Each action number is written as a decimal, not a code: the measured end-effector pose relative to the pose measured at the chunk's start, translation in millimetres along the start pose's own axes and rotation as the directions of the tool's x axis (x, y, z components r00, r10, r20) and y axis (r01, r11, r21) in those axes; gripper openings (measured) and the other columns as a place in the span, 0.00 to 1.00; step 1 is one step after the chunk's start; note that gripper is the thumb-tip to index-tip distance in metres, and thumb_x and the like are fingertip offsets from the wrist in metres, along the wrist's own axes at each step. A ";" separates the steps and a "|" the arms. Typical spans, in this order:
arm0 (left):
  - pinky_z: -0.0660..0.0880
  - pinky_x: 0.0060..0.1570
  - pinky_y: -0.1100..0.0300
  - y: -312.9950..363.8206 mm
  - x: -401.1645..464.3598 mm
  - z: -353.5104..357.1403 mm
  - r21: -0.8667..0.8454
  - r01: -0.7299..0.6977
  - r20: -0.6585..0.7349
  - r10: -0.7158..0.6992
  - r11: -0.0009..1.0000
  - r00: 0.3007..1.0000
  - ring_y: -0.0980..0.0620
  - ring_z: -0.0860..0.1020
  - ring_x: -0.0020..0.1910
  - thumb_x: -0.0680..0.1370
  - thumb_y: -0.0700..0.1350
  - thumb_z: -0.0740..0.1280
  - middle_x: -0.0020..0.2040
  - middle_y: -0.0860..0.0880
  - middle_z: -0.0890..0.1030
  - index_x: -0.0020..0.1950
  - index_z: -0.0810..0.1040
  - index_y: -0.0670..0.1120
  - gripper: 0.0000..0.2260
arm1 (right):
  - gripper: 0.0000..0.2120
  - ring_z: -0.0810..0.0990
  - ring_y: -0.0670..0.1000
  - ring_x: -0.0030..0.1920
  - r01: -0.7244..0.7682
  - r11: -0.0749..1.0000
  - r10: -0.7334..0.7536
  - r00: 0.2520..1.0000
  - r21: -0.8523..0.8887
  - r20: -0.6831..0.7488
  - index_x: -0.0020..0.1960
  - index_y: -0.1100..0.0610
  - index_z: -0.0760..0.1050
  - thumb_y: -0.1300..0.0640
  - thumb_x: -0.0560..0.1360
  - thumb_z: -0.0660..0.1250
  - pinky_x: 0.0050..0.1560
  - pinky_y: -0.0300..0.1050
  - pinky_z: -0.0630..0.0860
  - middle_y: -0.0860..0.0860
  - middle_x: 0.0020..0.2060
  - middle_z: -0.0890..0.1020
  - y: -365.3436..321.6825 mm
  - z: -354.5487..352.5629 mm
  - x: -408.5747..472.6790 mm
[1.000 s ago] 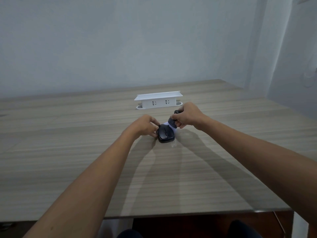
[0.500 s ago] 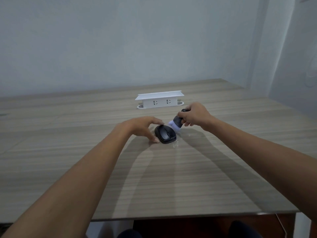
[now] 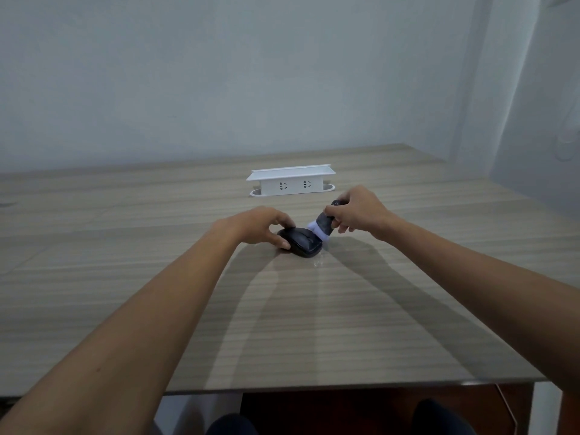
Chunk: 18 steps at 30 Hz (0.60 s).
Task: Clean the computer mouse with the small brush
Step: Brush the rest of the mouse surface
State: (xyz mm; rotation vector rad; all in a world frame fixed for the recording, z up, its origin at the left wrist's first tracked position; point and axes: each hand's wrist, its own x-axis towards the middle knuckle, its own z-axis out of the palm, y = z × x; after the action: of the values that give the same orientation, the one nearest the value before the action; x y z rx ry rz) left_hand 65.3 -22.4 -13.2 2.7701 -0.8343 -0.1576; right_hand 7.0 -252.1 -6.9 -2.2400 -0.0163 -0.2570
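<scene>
A black computer mouse (image 3: 303, 245) lies on the wooden table (image 3: 157, 277), near its middle. My left hand (image 3: 255, 226) grips the mouse's left side, thumb at its near edge and fingers over its far edge. My right hand (image 3: 358, 210) is closed around the dark handle of a small brush (image 3: 323, 226). The brush tilts down to the left, and its pale bristles touch the far right edge of the mouse.
A white power-socket box (image 3: 292, 181) stands on the table just behind the hands. The table's near edge runs across the bottom of the view, with my knees below it. A pale wall rises behind the table.
My left hand spread its fingers and shifted its hold to the mouse's left side, uncovering the top. The brush in my right hand moved slightly right, to the mouse's far right edge.
</scene>
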 end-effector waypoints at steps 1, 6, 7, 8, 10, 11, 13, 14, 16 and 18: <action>0.71 0.68 0.51 -1.2 -0.1 0.7 0.006 -0.003 -0.012 0.003 1.000 1.000 0.50 0.75 0.68 0.73 0.52 0.76 0.65 0.52 0.80 0.68 0.77 0.50 0.24 | 0.08 0.80 0.47 0.26 0.007 1.000 -0.007 1.000 -0.003 0.009 0.38 0.62 0.82 0.60 0.73 0.68 0.25 0.34 0.72 0.55 0.31 0.85 -1.3 1.0 -1.1; 0.73 0.66 0.49 -0.7 -0.6 2.4 0.015 -0.002 -0.046 0.002 1.000 0.999 0.50 0.76 0.66 0.72 0.51 0.77 0.63 0.50 0.81 0.66 0.79 0.49 0.23 | 0.08 0.79 0.46 0.24 0.010 1.000 -0.011 0.996 0.012 0.085 0.35 0.59 0.82 0.60 0.72 0.69 0.26 0.36 0.72 0.53 0.28 0.83 -5.6 -1.6 -5.9; 0.73 0.65 0.49 -0.9 -0.6 2.7 0.012 0.000 -0.046 0.000 1.000 0.999 0.50 0.77 0.65 0.72 0.51 0.77 0.63 0.49 0.81 0.66 0.79 0.48 0.23 | 0.08 0.78 0.46 0.25 0.000 1.000 -0.002 0.994 0.020 0.113 0.36 0.60 0.83 0.60 0.72 0.69 0.28 0.36 0.73 0.53 0.29 0.84 -5.6 -4.0 -6.4; 0.74 0.65 0.49 -1.0 -0.4 2.7 0.012 0.002 -0.043 -0.002 1.000 0.999 0.49 0.77 0.65 0.72 0.51 0.77 0.63 0.49 0.81 0.65 0.79 0.48 0.23 | 0.08 0.78 0.47 0.26 -0.009 1.000 0.007 0.991 0.018 0.132 0.37 0.61 0.84 0.60 0.72 0.69 0.29 0.37 0.73 0.54 0.29 0.84 -4.6 -6.4 -6.1; 0.75 0.63 0.48 -0.5 0.5 2.1 0.021 0.006 -0.032 -0.005 1.000 0.999 0.49 0.78 0.63 0.72 0.51 0.77 0.62 0.49 0.81 0.64 0.79 0.49 0.23 | 0.08 0.79 0.47 0.26 -0.013 1.000 0.016 0.993 -0.024 0.118 0.38 0.62 0.84 0.61 0.72 0.69 0.28 0.37 0.73 0.55 0.30 0.84 0.0 -9.6 -3.7; 0.75 0.63 0.48 0.4 1.2 1.7 0.028 0.006 -0.026 -0.006 1.000 1.000 0.49 0.78 0.63 0.72 0.52 0.77 0.62 0.49 0.81 0.64 0.78 0.49 0.23 | 0.08 0.79 0.48 0.26 -0.007 0.998 0.012 0.995 -0.059 0.096 0.38 0.64 0.84 0.62 0.72 0.68 0.27 0.36 0.73 0.56 0.30 0.85 2.8 -10.0 -2.4; 0.76 0.62 0.47 3.0 2.4 1.2 0.051 0.001 -0.017 0.000 0.999 1.000 0.49 0.78 0.62 0.72 0.52 0.77 0.62 0.49 0.80 0.65 0.78 0.49 0.23 | 0.09 0.80 0.50 0.27 0.023 0.991 -0.015 0.998 -0.128 0.065 0.38 0.67 0.83 0.62 0.71 0.69 0.25 0.35 0.74 0.59 0.31 0.85 7.3 -8.2 -1.6; 0.76 0.62 0.48 4.5 3.0 1.0 0.063 -0.004 -0.013 0.005 0.998 1.000 0.49 0.78 0.62 0.72 0.52 0.77 0.62 0.49 0.80 0.66 0.77 0.49 0.24 | 0.09 0.81 0.51 0.28 0.045 0.987 -0.036 0.997 -0.153 0.064 0.39 0.68 0.83 0.62 0.71 0.69 0.26 0.36 0.74 0.59 0.31 0.85 7.9 -6.7 -2.0; 0.75 0.62 0.48 6.6 3.5 0.3 0.077 -0.008 -0.004 0.009 0.997 1.000 0.48 0.79 0.61 0.72 0.51 0.76 0.62 0.49 0.80 0.67 0.77 0.48 0.25 | 0.09 0.81 0.52 0.29 0.090 0.982 -0.075 0.993 -0.165 0.096 0.39 0.68 0.83 0.61 0.71 0.69 0.27 0.38 0.75 0.60 0.31 0.85 3.7 -4.7 -4.9; 0.76 0.62 0.48 8.1 4.2 -0.9 0.085 -0.009 0.008 0.008 0.996 1.000 0.48 0.79 0.60 0.72 0.51 0.76 0.62 0.48 0.80 0.67 0.77 0.48 0.25 | 0.08 0.80 0.50 0.28 0.128 0.981 -0.106 0.983 -0.143 0.152 0.39 0.66 0.83 0.61 0.71 0.70 0.27 0.37 0.74 0.61 0.32 0.85 -4.8 -5.5 -8.4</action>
State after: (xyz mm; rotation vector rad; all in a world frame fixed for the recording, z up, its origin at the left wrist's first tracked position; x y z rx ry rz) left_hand 64.7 -31.1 -10.3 2.8460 -0.8743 -0.1340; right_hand -2.7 -252.7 -1.4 -2.4091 -0.2133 -0.1643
